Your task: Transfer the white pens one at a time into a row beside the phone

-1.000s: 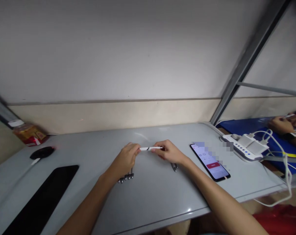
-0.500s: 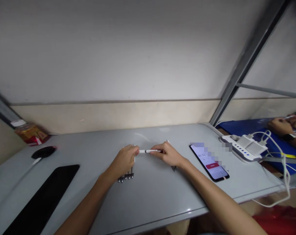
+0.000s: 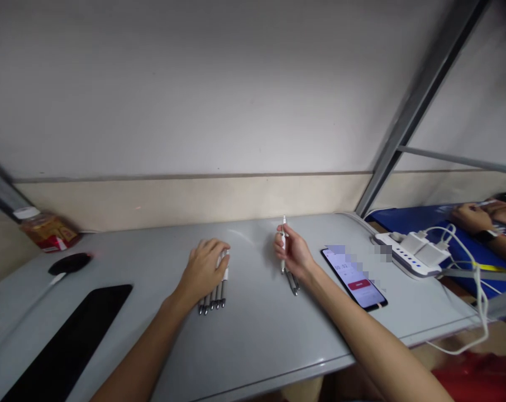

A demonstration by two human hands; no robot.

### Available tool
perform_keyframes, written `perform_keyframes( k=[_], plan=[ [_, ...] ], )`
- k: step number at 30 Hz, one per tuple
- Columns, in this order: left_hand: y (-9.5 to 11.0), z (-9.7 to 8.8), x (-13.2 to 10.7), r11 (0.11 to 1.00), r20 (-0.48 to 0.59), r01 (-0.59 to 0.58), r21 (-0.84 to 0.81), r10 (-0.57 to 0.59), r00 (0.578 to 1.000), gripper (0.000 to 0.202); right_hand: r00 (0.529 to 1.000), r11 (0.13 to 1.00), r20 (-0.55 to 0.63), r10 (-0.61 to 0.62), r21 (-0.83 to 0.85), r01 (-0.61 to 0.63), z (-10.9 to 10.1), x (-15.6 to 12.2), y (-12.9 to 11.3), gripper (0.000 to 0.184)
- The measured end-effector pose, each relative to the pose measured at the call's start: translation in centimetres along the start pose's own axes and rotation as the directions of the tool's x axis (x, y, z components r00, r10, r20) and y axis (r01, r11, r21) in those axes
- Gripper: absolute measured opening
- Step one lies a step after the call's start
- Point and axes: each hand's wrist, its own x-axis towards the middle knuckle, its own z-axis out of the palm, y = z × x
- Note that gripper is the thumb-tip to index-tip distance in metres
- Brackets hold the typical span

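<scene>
My right hand (image 3: 294, 252) is closed round a white pen (image 3: 283, 233), which it holds upright just above the grey table (image 3: 257, 335). Under that hand lie one or two more pens (image 3: 294, 283). My left hand (image 3: 205, 268) lies on a row of several silver-tipped pens (image 3: 214, 296) on the table. Its fingers curl over their white upper ends. Whether it grips any of them I cannot make out.
A lit phone (image 3: 353, 277) lies right of my right hand. Farther right sit a white power strip (image 3: 410, 252) and trailing cables (image 3: 481, 296). At the left are a black pad (image 3: 68, 340), a black mouse (image 3: 70, 263) and a small jar (image 3: 46, 229). Another person's hands (image 3: 483, 218) show at the far right.
Both hands held one white pen level between them. They have parted: the right hand lifted the pen upright, and the left hand dropped onto the row of pens.
</scene>
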Motion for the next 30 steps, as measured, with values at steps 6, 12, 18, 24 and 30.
perform_keyframes(
  k=[6,12,18,24,30],
  plan=[
    [-0.7,0.3,-0.5,0.981,0.107,0.075,0.179,-0.095,0.990,0.022,0.993,0.997,0.107,0.049,0.060,-0.056,-0.8,-0.3,-0.9,0.039],
    [-0.5,0.6,-0.6,0.983,0.113,0.066,0.173,-0.087,0.990,0.023,0.992,0.998,0.120,0.026,0.050,-0.032,-0.8,-0.3,-0.7,0.036],
    [-0.4,1.0,-0.7,0.986,0.104,0.048,0.160,-0.065,0.992,0.023,0.992,0.999,0.125,0.027,0.029,-0.031,-0.8,-0.2,-0.7,0.026],
    [-0.2,1.3,-0.7,0.986,0.076,0.032,0.162,-0.045,0.996,0.022,0.995,1.000,0.104,-0.003,0.001,0.003,-0.5,-0.4,-0.8,0.035],
    [0.0,1.5,-0.8,0.987,0.067,0.024,0.160,-0.035,0.997,0.022,0.996,1.000,0.090,-0.018,-0.004,0.019,-0.6,-0.2,-0.8,0.033]
  ],
)
